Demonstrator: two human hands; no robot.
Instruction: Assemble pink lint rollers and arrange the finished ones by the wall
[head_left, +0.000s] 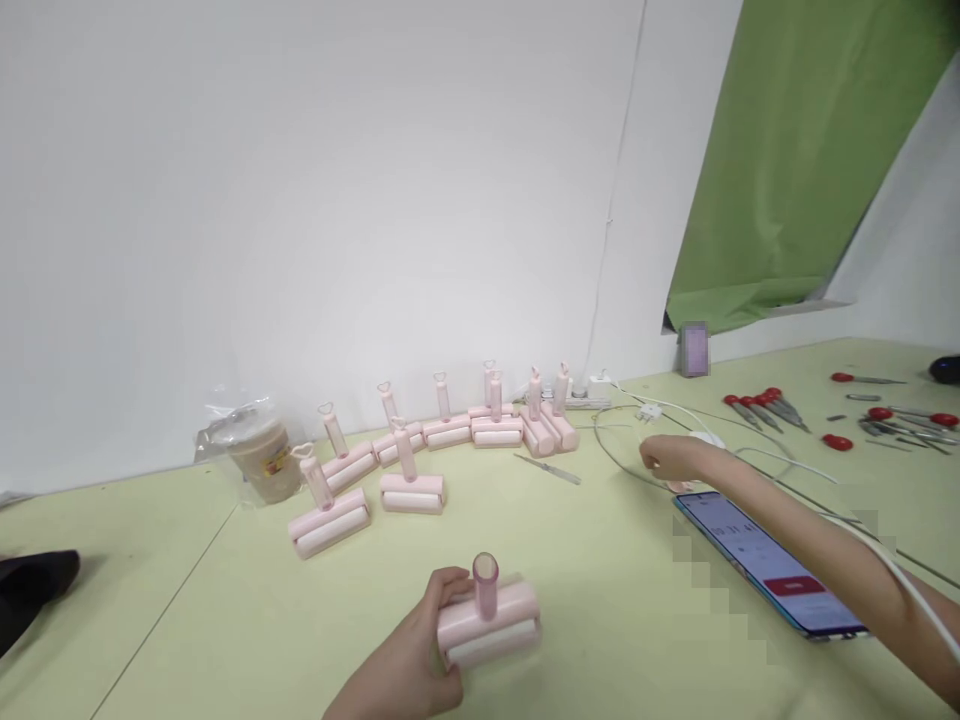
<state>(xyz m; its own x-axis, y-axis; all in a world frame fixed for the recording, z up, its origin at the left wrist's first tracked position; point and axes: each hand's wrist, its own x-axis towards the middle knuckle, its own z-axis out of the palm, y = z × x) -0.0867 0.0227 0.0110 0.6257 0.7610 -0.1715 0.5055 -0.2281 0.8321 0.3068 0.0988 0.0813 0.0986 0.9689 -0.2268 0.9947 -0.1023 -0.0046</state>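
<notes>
My left hand (pixel 416 650) grips a pink lint roller (pixel 491 622) by the left end of its body, above the table's near middle. Its short clear pink tube points up with an open round end and no loop on it. My right hand (pixel 667 458) is stretched out to the right, past the top of a phone (pixel 765 565), with its fingers curled down together. What those fingers hold, if anything, is too small to make out. Beside them lie small pale pink pieces (pixel 680 486), partly hidden by the hand. Several pink lint rollers (pixel 412 493) with looped handles stand farther back.
A bagged tub (pixel 266 460) stands at the back left. Tweezers (pixel 549 468) lie beyond my left hand. A power strip (pixel 589 400) and cables run along the wall. Red-handled tools (pixel 765 408) and loose metal parts lie on the right. A black object (pixel 37 590) is at the left edge.
</notes>
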